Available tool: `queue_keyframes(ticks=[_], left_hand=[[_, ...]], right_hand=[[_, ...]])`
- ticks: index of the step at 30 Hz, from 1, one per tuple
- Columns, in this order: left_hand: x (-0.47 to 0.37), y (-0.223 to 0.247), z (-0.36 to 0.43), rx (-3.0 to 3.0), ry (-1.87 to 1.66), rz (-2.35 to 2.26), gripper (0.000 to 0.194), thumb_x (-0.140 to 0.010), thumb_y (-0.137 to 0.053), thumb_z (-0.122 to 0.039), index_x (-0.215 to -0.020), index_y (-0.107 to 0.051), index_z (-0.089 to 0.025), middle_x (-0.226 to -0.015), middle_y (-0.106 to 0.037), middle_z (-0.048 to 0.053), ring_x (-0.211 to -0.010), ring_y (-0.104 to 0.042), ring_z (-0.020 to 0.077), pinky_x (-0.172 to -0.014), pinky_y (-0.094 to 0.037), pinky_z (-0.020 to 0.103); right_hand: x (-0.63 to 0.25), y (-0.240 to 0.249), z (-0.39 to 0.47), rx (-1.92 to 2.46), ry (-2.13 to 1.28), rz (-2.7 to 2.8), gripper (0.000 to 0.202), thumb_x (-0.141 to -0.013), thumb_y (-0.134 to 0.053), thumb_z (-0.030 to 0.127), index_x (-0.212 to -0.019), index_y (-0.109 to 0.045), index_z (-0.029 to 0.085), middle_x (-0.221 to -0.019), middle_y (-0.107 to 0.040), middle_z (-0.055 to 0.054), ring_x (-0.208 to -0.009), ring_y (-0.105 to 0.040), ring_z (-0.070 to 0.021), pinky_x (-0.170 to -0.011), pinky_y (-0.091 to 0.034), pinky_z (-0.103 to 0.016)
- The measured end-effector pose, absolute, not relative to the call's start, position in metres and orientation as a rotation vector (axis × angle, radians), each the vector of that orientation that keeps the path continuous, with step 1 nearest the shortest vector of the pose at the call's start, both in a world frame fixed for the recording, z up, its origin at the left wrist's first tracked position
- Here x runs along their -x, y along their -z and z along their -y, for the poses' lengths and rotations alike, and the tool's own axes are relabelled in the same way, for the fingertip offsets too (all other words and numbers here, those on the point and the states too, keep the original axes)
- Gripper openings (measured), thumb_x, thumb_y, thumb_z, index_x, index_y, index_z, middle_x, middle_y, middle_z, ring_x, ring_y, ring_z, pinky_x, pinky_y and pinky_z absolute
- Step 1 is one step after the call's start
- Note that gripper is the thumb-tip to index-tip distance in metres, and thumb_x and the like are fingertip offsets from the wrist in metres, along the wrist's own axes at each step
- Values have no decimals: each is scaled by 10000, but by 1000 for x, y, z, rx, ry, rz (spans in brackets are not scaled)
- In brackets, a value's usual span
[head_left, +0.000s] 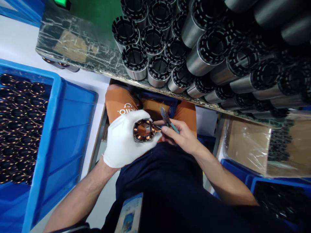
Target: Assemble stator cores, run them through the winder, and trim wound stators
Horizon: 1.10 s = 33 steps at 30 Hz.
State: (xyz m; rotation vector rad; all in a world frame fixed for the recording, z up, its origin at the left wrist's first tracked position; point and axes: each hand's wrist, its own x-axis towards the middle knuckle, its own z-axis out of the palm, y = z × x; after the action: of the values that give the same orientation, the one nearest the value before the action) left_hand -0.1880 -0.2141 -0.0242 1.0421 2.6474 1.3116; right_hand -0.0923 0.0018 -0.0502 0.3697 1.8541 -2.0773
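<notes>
Gloved left hand [123, 139] around stator [143, 130]

Gloved left hand [123, 139] around wound stator [143, 130], right hand [181, 136] with cutters [168, 120]

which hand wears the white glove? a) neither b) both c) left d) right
c: the left hand wears a white glove and holds the copper-wound ring, while the bare right hand holds the blue-handled cutters.
</notes>
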Motion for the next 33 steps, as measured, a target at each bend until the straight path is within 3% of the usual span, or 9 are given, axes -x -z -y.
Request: queue_keyframes(ticks=[4, 6, 10, 13, 16, 20, 26, 29, 33], left_hand=[[184, 16, 206, -1300, -1310, -2264, 319, -872, -913, -296, -1099, -692, -263, -1071, -841, 66, -997, -821, 307, -1015, -627, 527], [180, 8, 207, -1309, -1246, -2260, 394, -841, -938, -302, -1143, -686, -276, -1130, -824, 61, -1043, -801, 315, -1072, -609, 557], [173, 6, 226, -898, -1389, -2438, 852, -681, -980, -279, -1461, -639, -306, -1472, -707, 128, -1388, -701, 418, -1211, -580, 622], [174, 15, 232, -583, -1503, -1832, 604, -774, -863, -199, -1359, -737, -282, -1354, -802, 105, -1282, -791, 381, -1132, -667, 556], [175, 16, 220, -446, -1508, -1224, 456, -762, -975, -240, -1193, -827, -235, -1130, -877, 98, -1096, -861, 392, -953, -741, 509], [173, 1, 202, -399, -1526, -1197, 381, -783, -965, -143, -1130, -826, -214, -1113, -878, 87, -1052, -871, 345, -881, -745, 439], [175, -12, 201, -473, -1498, -1392, 365, -817, -957, -122, -1078, -721, -220, -1039, -796, -8, -931, -798, 196, -824, -675, 290], [173, -11, 200, -481, -1434, -1418, 329, -863, -957, -203, -1067, -699, -208, -1009, -766, -9, -881, -752, 181, -799, -642, 299], [171, -9, 199, -468, -1400, -1415, 295, -913, -939, -291, -1048, -690, -208, -1007, -762, 6, -873, -732, 191, -789, -625, 323]], right_hand=[[91, 50, 2, -297, 2158, -1537, 629, -1001, -750, 810, -1052, -777, 183, -824, -716, 1, -617, -658, -153, -549, -582, -269], [89, 48, 0, -330, 2191, -1513, 606, -930, -873, 764, -1092, -751, 193, -854, -713, 16, -639, -645, -138, -571, -573, -251], [79, 45, -11, -446, 2257, -1643, 724, -770, -1105, 488, -1320, -713, 227, -1061, -788, -9, -792, -703, -143, -727, -591, -251], [74, 39, -13, -344, 2326, -1794, 657, -758, -1123, 342, -1276, -730, 248, -1322, -826, -93, -1061, -798, -235, -933, -656, -357], [73, 26, -10, -18, 2356, -1915, 522, -851, -1063, 261, -1270, -752, 260, -1484, -801, -125, -1276, -814, -310, -1092, -668, -472], [73, -9, -19, 223, 1948, -2358, 501, -912, -993, 236, -1354, -764, 293, -1562, -746, -112, -1400, -764, -325, -1179, -651, -470], [64, -49, -54, 448, 1211, -2665, 623, -1047, -649, 135, -1649, -648, 297, -1470, -715, -115, -1328, -739, -294, -1126, -648, -442], [61, -50, -61, 555, 1041, -2707, 679, -1032, -635, 125, -1696, -620, 267, -1412, -724, -119, -1228, -718, -306, -1045, -632, -483], [59, -51, -62, 662, 909, -2765, 611, -1085, -629, 190, -1693, -635, 250, -1114, -738, -61, -928, -671, -243, -835, -594, -400]])
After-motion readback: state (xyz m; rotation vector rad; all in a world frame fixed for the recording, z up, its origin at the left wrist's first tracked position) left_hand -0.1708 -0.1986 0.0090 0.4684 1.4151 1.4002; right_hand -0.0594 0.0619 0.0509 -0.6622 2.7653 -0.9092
